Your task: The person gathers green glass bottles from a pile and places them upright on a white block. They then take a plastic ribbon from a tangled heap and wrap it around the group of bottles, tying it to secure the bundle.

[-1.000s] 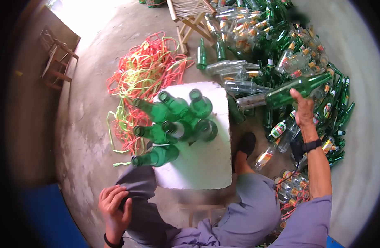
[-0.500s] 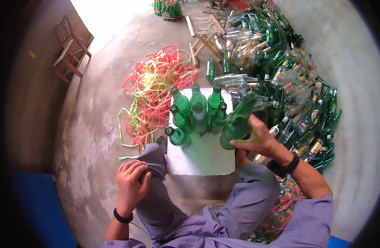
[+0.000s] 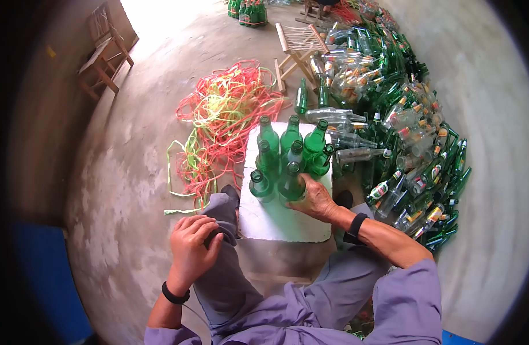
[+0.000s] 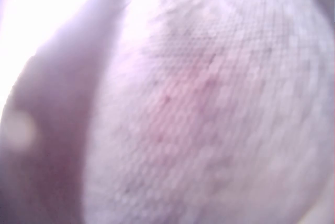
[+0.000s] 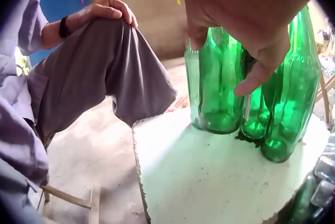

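On the white board (image 3: pixel 290 227) stands a close group of several green glass bottles (image 3: pixel 268 137). My right hand (image 3: pixel 317 201) grips one more green bottle (image 3: pixel 290 187) at the near side of the group, upright, with its base at the board. In the right wrist view, the thumb and fingers (image 5: pixel 251 80) come down around this bottle (image 5: pixel 219 101), and other bottles stand close beside it. My left hand (image 3: pixel 191 247) rests on the left knee, fingers relaxed and holding nothing. Blurred trouser cloth (image 4: pixel 209 103) fills the left wrist view.
A large heap of green and clear bottles (image 3: pixel 402 121) lies along the right. Beyond the board's left side is a tangle of red and yellow-green straps (image 3: pixel 230 109). A folding stool (image 3: pixel 299 54) and tied bottle bundles (image 3: pixel 253 12) stand farther back; a wooden chair (image 3: pixel 106 54) is at the left wall.
My right hand has brought the green bottle from the heap on the right over to the board, turning it upright beside the others. The left hand stays on the knee; the head view has shifted.
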`<state>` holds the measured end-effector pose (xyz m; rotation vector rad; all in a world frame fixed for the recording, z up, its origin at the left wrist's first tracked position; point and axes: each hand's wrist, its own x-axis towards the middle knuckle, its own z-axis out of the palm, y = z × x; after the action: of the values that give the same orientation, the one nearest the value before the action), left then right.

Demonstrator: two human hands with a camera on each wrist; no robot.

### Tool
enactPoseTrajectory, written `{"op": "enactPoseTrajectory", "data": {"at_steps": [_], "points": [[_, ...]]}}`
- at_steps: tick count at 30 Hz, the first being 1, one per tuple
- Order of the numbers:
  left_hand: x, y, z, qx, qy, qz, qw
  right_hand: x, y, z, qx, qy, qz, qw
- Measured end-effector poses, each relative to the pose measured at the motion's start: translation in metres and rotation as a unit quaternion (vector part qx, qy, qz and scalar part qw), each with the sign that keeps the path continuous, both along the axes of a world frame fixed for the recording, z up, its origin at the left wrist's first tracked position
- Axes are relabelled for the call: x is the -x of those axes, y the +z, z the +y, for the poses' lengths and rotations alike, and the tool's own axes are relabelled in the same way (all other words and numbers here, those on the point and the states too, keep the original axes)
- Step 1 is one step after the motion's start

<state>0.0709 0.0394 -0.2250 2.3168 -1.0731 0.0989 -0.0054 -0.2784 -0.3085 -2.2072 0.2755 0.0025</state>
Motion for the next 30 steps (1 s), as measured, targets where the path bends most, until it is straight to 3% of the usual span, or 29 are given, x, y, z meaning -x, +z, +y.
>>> {"op": "enactPoseTrajectory", "data": {"at_steps": [7,11,14,16,18,26,30], "points": [[0.000,0.000,-0.007,-0.017,-0.013,-0.004,1.000,0.005,-0.049,0.001,-0.028,-0.016,-0.024,0.999],[-0.001,0.001,-0.012,-0.035,-0.019,-0.015,0.999,0.013,-0.043,0.002,-0.055,-0.021,-0.065,0.996],[-0.003,0.009,-0.022,-0.065,-0.064,-0.005,0.996,0.017,-0.051,0.003,-0.055,-0.029,-0.089,0.994],[-0.003,0.015,-0.033,-0.031,-0.120,0.069,0.990,0.023,-0.061,0.003,-0.045,-0.039,-0.111,0.992],[-0.007,0.029,-0.049,-0.029,-0.147,0.046,0.988,0.026,-0.066,0.003,-0.040,-0.055,-0.054,0.996],[-0.024,0.071,-0.108,-0.003,-0.236,0.031,0.971,0.026,-0.055,0.002,-0.069,-0.064,-0.016,0.995],[-0.023,0.066,-0.141,-0.053,-0.290,0.120,0.948,0.023,-0.048,0.003,-0.122,-0.068,-0.045,0.989]]}}
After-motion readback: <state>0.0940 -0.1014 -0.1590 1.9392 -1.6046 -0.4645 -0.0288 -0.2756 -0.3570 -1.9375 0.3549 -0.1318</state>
